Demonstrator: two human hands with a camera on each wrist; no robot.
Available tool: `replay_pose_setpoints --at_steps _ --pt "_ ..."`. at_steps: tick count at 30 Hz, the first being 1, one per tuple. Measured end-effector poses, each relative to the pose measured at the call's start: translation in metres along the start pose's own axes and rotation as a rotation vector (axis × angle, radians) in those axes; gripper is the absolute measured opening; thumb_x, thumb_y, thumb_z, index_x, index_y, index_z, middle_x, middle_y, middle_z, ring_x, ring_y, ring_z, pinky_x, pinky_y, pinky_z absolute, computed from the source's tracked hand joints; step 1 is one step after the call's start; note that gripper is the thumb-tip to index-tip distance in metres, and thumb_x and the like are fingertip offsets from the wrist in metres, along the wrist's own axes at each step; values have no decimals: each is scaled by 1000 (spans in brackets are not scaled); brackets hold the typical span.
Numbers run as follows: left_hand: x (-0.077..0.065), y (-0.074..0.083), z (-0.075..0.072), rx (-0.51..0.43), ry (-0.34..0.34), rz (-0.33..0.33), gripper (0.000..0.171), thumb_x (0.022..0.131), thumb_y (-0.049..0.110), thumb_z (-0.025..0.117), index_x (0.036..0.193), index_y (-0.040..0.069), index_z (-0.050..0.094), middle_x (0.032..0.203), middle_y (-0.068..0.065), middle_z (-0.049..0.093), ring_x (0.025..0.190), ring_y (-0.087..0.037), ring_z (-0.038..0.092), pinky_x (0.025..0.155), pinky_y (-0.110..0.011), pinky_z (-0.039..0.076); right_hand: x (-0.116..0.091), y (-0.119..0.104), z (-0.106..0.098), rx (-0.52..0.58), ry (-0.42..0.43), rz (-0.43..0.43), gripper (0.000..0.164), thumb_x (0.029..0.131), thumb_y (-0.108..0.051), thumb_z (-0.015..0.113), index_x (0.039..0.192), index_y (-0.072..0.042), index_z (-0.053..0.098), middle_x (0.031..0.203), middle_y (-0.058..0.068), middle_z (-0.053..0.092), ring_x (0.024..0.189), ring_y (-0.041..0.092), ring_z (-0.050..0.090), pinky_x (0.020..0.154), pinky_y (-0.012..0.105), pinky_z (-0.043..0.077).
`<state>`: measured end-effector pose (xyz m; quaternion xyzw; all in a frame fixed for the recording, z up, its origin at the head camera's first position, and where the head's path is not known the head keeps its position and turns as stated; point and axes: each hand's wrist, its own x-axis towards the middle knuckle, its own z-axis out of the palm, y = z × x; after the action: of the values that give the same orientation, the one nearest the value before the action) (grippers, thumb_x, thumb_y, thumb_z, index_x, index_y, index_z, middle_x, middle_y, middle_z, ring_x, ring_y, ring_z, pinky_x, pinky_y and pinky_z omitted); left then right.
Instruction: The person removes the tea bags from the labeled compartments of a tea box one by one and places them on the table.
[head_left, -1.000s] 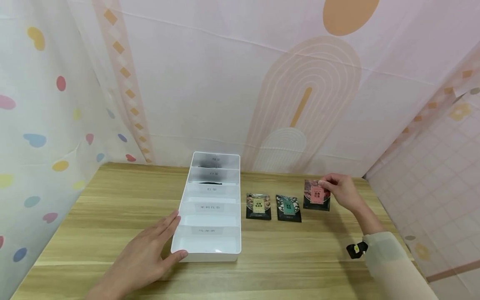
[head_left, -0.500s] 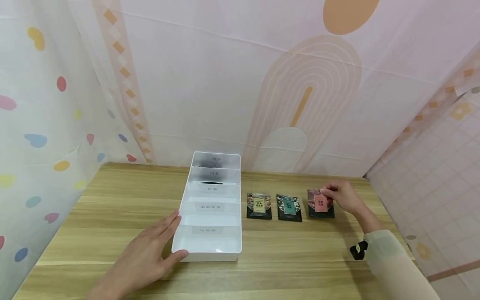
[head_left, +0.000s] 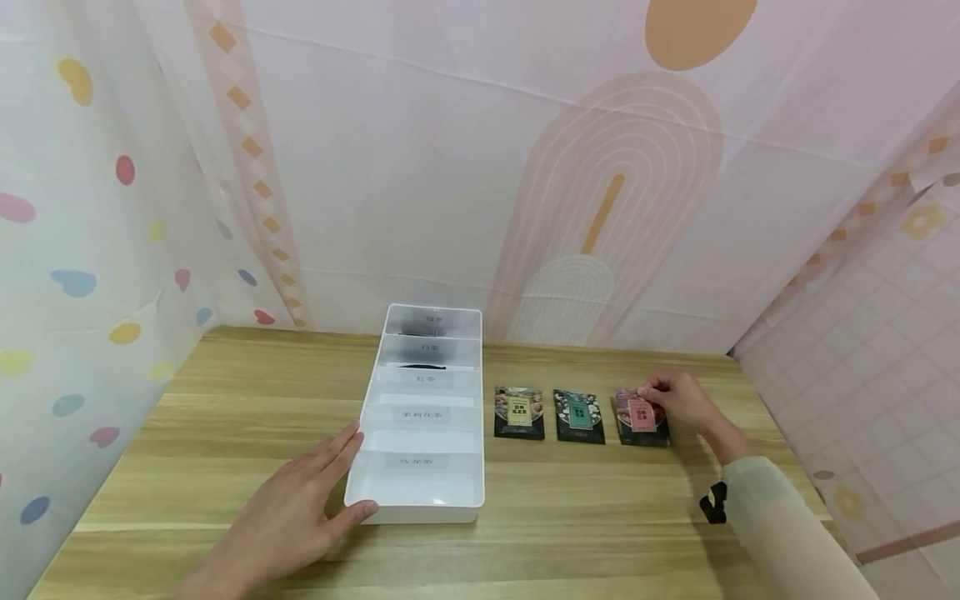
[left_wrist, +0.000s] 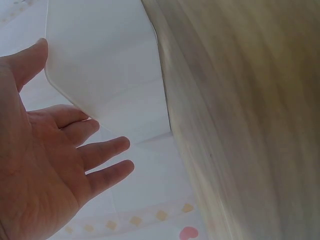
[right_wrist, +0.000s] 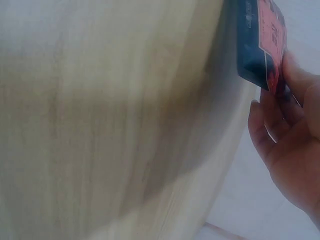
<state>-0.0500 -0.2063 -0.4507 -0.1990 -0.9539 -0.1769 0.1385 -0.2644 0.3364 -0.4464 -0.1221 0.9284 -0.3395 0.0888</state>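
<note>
A long white box [head_left: 480, 467] with several labelled compartments stands left of centre in the head view. My left hand [head_left: 288, 500] rests against its near left corner, thumb at the front rim and fingers along the side. In the left wrist view those fingers [left_wrist: 107, 152] are spread and mostly straight. At the right, my right hand [head_left: 686, 404] pinches the top edge of a dark tea sachet with a red label [head_left: 641, 421]. The right wrist view shows the red-labelled sachet [right_wrist: 252, 45] between thumb and fingers; whether its lower edge touches the table is unclear.
Between the box and my right hand lie a yellow-labelled sachet [head_left: 519, 414] and a green-labelled sachet [head_left: 579, 417]. A dark sachet edge [head_left: 422, 367] shows in one rear compartment. Patterned curtains [head_left: 360, 167] enclose the wooden table [head_left: 585, 525] at the back and sides.
My right hand has lowered the red-labelled sachet toward the table, moving it slightly right and nearer to me, in line with the other two sachets. My left hand has stayed at the box.
</note>
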Motion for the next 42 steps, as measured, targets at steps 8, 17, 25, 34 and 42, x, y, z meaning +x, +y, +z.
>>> replay_pose_setpoints --at_steps 8,17,25,34,42 --pt "0 1 -1 -7 -13 -9 80 94 50 76 148 -6 54 158 -17 49 136 -38 57 103 -57 52 3 -1 7 1 12 2 19 106 -5 61 90 0 70 71 4 60 63 19 53 55 29 45" --pt "1 1 -1 -12 -28 -21 81 94 50 75 148 -6 54 159 -17 47 137 -39 56 104 -58 51 5 2 13 -20 30 34 16 104 -6 64 93 0 74 74 3 63 66 19 55 55 28 46" --pt "0 1 -1 -14 -28 -20 81 94 51 75 148 -6 55 159 -17 48 136 -39 56 103 -58 52 5 7 17 -72 42 23 12 102 -8 69 94 -1 76 90 7 68 73 18 57 62 30 49" --pt "0 0 0 -8 -18 -14 81 94 51 76 148 -5 55 159 -17 48 136 -38 57 102 -58 53 8 12 20 -127 64 14 12 101 -11 71 93 -3 76 89 6 69 74 17 57 67 34 50" --pt "0 0 0 3 -5 -3 81 93 51 77 149 -4 54 159 -17 49 134 -37 58 102 -56 53 9 14 21 -164 89 -6 11 99 -11 73 92 -3 75 86 5 70 74 16 58 68 35 51"
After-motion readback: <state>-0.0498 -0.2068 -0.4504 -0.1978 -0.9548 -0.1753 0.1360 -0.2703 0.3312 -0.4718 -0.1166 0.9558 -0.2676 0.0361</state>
